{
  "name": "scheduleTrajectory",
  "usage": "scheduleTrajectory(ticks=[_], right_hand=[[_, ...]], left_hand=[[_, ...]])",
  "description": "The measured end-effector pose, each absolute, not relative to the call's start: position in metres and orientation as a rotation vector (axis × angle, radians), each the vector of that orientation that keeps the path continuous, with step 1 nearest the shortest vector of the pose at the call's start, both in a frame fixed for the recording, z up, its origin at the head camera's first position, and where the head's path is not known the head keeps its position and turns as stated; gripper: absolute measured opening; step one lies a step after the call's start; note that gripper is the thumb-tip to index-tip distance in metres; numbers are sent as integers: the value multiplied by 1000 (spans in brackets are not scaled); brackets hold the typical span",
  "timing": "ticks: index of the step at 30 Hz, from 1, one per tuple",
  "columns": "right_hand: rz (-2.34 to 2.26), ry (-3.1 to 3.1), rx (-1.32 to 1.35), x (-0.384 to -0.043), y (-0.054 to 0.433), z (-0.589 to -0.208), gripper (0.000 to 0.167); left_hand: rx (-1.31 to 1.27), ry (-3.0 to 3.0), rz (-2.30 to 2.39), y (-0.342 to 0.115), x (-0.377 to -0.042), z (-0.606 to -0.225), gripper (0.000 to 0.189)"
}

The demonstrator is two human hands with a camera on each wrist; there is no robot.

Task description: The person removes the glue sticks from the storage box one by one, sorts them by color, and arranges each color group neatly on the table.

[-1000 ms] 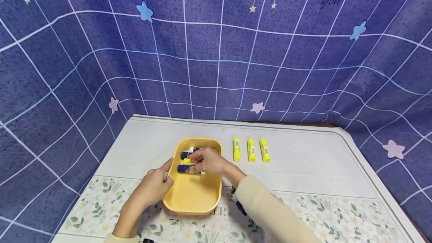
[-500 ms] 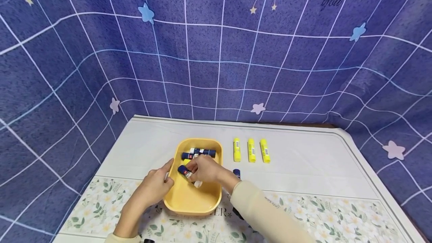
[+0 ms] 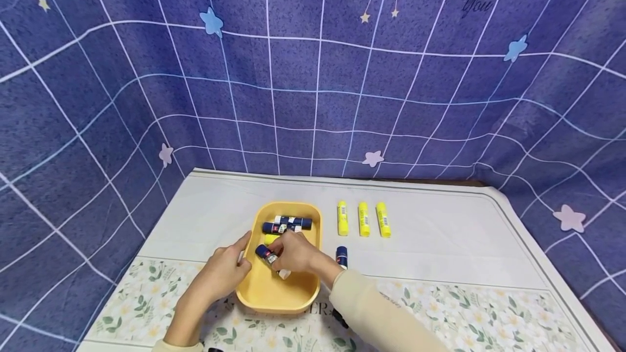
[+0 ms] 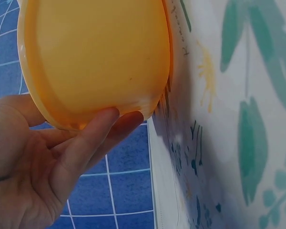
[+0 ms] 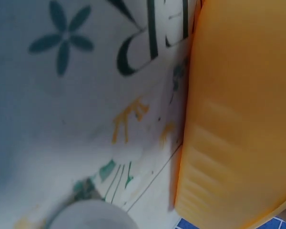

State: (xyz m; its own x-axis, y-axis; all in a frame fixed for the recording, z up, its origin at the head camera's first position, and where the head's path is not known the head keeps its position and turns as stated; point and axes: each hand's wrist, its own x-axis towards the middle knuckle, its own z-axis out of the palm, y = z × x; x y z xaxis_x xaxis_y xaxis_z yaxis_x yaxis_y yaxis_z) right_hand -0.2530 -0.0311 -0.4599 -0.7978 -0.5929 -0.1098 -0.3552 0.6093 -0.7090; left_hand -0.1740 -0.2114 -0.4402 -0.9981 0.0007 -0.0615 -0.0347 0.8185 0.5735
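Observation:
My right hand [image 3: 295, 252] pinches a glue stick [image 3: 266, 254] with a dark blue cap and white end, tilted inside the yellow tray [image 3: 274, 295]. My left hand [image 3: 222, 268] holds the tray's left side. In the left wrist view its fingers [image 4: 93, 136] press the outer wall, with the thumb at the rim. Two more blue glue sticks [image 3: 300, 222] lie crosswise at the tray's far end. Just in front of them a yellow stick [image 3: 270, 239] shows partly, the rest hidden by my right hand. The right wrist view shows only the tray's outer wall [image 5: 238, 119] and tablecloth.
Three yellow glue sticks [image 3: 364, 219] stand in a row on the table right of the tray. Nearer, a blue-capped stick [image 3: 342, 256] is partly covered by my right sleeve. A whitish round end [image 5: 93, 218] shows low in the right wrist view. A patterned curtain [image 3: 313, 69] hangs behind.
The right hand has drawn the blue glue stick toward the tray's near side and tilted it, uncovering the two blue sticks behind. The left hand has stayed on the tray.

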Motion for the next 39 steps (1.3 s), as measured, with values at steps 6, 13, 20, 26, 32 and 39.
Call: scheduleTrajectory(ticks=[6, 13, 20, 26, 32, 39], right_hand=[[-1158, 2448, -646, -250, -30, -461, 45], [-1315, 2427, -596, -250, -24, -448, 45], [-1534, 2391, -570, -256, -11, -443, 46], [-1655, 2381, -512, -260, 0, -440, 46], [-1802, 2335, -418, -259, 16, -429, 47], [-1964, 2232, -328, -255, 40, -429, 47]], left_hand=[[-28, 2933, 941, -211, -174, -440, 68], [-30, 2926, 945, -210, -174, -439, 68], [-32, 2926, 932, -211, -174, -441, 68], [-48, 2929, 924, -211, -174, -441, 67], [-56, 2923, 933, -209, -175, -441, 68], [-43, 2910, 944, -209, -175, -441, 68]])
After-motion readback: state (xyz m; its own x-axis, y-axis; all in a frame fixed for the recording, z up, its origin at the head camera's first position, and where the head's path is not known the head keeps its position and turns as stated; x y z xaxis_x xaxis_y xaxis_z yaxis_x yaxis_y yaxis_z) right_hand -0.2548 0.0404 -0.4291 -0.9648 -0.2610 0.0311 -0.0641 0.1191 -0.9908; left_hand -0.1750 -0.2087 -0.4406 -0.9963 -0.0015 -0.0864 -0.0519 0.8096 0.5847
